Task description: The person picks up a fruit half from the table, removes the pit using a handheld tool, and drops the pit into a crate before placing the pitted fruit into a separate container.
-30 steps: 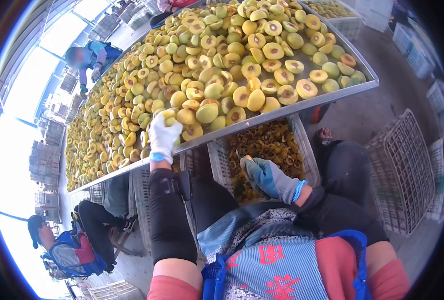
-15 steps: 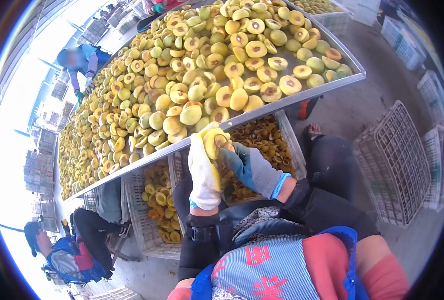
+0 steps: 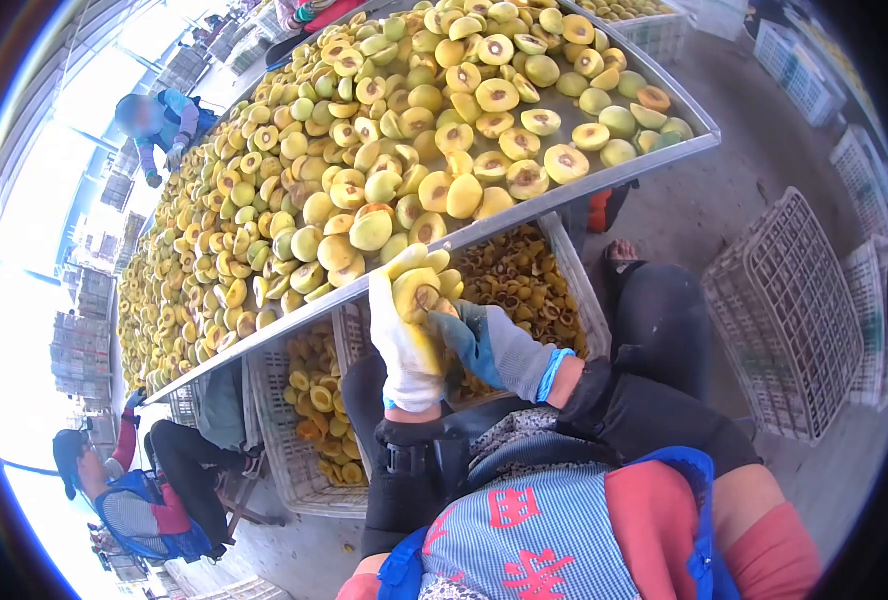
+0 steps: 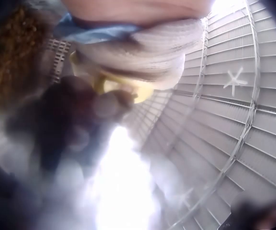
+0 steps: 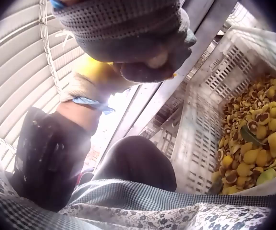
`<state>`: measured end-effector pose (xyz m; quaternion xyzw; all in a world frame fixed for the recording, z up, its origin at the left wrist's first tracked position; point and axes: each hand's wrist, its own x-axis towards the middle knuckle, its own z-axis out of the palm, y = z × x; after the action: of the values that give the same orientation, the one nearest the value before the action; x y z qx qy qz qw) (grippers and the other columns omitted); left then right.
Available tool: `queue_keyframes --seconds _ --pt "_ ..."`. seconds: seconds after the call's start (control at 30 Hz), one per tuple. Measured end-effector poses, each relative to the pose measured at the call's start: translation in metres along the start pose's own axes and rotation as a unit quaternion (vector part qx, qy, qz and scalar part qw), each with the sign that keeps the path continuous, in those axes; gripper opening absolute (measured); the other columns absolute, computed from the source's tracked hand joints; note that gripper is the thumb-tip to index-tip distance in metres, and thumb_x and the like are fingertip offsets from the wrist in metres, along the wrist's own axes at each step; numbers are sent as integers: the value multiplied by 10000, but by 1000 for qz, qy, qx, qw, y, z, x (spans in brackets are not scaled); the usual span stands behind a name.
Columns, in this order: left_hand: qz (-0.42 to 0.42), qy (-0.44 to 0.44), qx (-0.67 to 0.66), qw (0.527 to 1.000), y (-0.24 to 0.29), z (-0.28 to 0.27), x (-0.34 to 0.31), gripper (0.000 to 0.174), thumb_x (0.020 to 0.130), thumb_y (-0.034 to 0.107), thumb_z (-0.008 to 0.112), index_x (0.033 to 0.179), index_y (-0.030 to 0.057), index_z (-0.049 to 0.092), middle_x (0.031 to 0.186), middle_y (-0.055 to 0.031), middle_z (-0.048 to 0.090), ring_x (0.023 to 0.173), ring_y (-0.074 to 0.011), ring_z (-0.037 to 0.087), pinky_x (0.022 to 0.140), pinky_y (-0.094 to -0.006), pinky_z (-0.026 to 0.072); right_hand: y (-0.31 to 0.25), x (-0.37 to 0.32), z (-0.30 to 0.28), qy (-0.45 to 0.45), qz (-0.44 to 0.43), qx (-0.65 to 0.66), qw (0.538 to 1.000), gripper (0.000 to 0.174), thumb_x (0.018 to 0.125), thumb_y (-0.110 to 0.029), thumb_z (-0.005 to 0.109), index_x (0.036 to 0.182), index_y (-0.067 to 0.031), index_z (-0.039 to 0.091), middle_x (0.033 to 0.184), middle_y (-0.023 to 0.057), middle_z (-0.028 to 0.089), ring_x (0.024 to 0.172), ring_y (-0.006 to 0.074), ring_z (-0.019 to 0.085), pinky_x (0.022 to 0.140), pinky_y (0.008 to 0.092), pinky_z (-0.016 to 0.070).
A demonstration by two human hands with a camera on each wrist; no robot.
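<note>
My left hand [image 3: 409,350], in a white glove with yellow on it, grips a yellow peach half [image 3: 416,293] just below the tray's near edge. The peach's cut face with its brown hollow is turned toward my right hand [image 3: 494,345]. That hand wears a grey and blue glove, and its curled fingers meet the cut face. A tan rounded end [image 5: 158,59] of a small tool shows at the right fist; the rest is hidden. Many peach halves lie heaped on the metal-edged tray [image 3: 574,200]. The left wrist view is mostly glare and blur.
Under the tray, a crate [image 3: 576,280] contains brown-yellow fruit scraps; another crate [image 3: 264,400] at left holds yellow pieces. An upright crate [image 3: 794,320] stands at right. One person [image 3: 154,125] works at the tray's far left, another [image 3: 134,500] sits at near left.
My left hand has come from the heap down to my right hand, bringing a peach half. The right hand has moved left to meet it. The seated person's arm has risen toward the tray.
</note>
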<state>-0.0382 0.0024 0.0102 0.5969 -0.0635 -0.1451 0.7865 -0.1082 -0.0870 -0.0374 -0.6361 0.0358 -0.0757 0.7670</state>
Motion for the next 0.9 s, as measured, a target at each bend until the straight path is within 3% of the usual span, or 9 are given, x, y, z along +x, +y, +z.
queue_keyframes --seconds 0.1,0.2,0.3,0.5,0.6,0.7,0.8,0.9 --pt "-2 44 -75 996 4 21 -11 299 1012 170 500 1252 7 576 1147 -182 683 889 -249 686 716 -313 558 4 -3 5 -3 25 71 997 495 1019 -461 567 1177 -3 668 954 206 732 867 282 704 798 374 532" --pt "-37 33 -163 985 -2 13 -10 302 1022 193 481 1245 15 584 1131 -172 685 856 -247 690 721 -311 561 -7 -6 -2 4 30 -51 998 484 1018 -461 570 1158 -11 682 945 197 735 857 270 703 792 374 534" --pt "-23 17 -18 999 4 6 -11 327 1043 241 451 1239 18 589 1105 -164 690 823 -250 690 709 -302 552 -15 -2 -15 -26 46 -153 987 468 1019 -454 570 1148 -20 689 933 202 732 854 283 706 798 378 536" --pt "-22 64 -29 997 0 17 -15 389 1058 319 415 1206 13 605 1056 -151 701 795 -235 680 653 -278 516 22 -7 15 17 24 82 996 470 1046 -435 537 1130 2 690 973 128 743 888 150 647 803 329 528" --pt "-29 76 -28 996 -5 13 -13 437 1063 370 383 1193 21 612 1057 -151 701 794 -233 679 672 -289 521 18 -7 15 -17 72 143 987 427 1059 -390 538 1137 11 661 978 30 704 917 85 593 810 271 518" --pt "-32 55 -2 998 -5 9 -10 482 1065 411 353 1190 27 616 1056 -154 702 798 -242 681 696 -305 530 8 -9 12 -12 93 120 988 489 1042 -452 533 1131 2 691 976 137 746 905 173 671 812 337 531" --pt "-63 31 -29 997 -2 6 -9 487 1066 416 356 1183 22 617 1054 -155 702 796 -250 680 707 -320 536 7 -6 1 1 81 -54 995 518 1017 -493 545 1140 -12 692 961 195 742 926 310 722 828 390 538" --pt "-66 53 -46 995 -3 8 -9 494 1066 417 357 1168 12 620 1042 -160 703 790 -257 677 708 -330 538 2 -4 -4 3 66 -109 992 542 991 -527 556 1147 -26 693 954 240 721 975 413 693 847 437 535"
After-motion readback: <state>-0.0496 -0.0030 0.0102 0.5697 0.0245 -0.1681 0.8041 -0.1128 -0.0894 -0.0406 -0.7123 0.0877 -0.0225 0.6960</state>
